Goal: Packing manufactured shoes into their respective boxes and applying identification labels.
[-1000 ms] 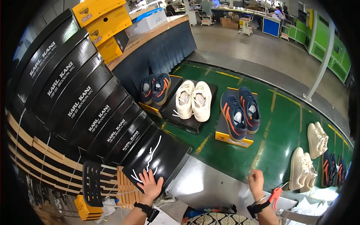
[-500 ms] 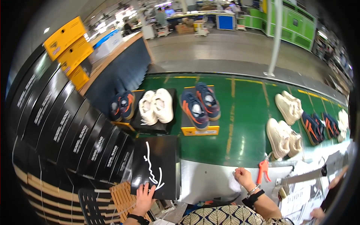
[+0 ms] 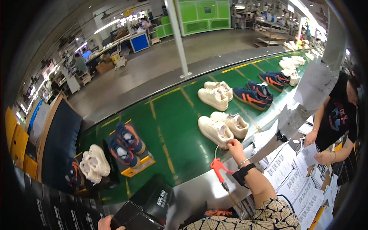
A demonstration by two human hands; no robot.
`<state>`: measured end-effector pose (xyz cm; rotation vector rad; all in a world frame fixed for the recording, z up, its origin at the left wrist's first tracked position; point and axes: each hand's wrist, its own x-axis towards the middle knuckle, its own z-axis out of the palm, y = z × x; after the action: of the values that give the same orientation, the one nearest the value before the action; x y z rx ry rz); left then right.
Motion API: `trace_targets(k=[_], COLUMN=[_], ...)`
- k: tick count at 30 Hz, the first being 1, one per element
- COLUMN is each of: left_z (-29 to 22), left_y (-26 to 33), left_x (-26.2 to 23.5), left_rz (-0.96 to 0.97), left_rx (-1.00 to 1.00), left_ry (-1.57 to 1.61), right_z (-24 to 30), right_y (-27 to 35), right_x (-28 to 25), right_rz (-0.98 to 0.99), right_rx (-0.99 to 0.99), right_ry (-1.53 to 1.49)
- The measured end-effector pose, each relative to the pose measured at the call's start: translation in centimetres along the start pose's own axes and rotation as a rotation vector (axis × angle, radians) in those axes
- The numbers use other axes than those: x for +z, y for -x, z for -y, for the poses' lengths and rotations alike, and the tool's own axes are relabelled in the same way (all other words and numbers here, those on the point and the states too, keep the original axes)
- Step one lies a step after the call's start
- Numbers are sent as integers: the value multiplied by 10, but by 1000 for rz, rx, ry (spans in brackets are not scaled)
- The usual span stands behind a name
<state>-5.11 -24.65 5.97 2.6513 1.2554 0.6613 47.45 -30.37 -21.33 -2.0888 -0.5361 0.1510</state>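
Observation:
At the lower left, my left hand (image 3: 109, 223) has its fingers at the edge of a black shoe box (image 3: 149, 201), gripping it; part of the hand is cut off by the frame. My right hand (image 3: 235, 148) is closed, fingertips pressed together at the toe of a cream sneaker (image 3: 215, 130). Whatever lies in those fingers is hidden. A second cream sneaker (image 3: 234, 124) stands against the first on the green conveyor belt (image 3: 174, 126). Just left of my right wrist, a red-orange air blow gun (image 3: 218, 168) with a hose rests over the metal ledge (image 3: 195, 184).
Navy-and-orange sneakers (image 3: 124, 145) sit on a yellow box to the left, beside white sneakers (image 3: 94, 164). More pairs line the belt at far right. Black boxes (image 3: 57, 207) are stacked lower left. A co-worker (image 3: 337, 115) handles papers at right, near label sheets (image 3: 287, 168).
The view has swung to the right. My right hand has moved from over the metal ledge to the cream sneaker's toe. The left hand has shifted from the box's top to its edge.

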Motion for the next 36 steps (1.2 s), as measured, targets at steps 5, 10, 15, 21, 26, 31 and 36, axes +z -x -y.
trace_targets(k=[5, 10, 15, 21, 26, 31, 36], left_z=[-33, -47, -66, -86, -77, -92, -103], left_y=[-74, -168, -237, -262, -259, -252, -228], left_x=[33, 89, 139, 174, 175, 171, 162], left_rz=[16, -71, 3, 11, -27, -6, 115], left_rx=[-53, 227, 328, 305, 342, 607, 585], left_ry=[243, 244, 212, 182, 103, 107, 117], right_z=[6, 13, 3, 25, 13, 64, 190], right_y=[-39, -87, -138, -172, -172, -151, -103], right_x=[2, 8, -3, -7, 7, 13, -37], right_rz=[-81, -281, -255, -95, -137, -207, -185], right_rx=[16, -114, 124, 337, -130, -338, -787], right_ry=[4, 184, 181, 197, 312, 234, -292])
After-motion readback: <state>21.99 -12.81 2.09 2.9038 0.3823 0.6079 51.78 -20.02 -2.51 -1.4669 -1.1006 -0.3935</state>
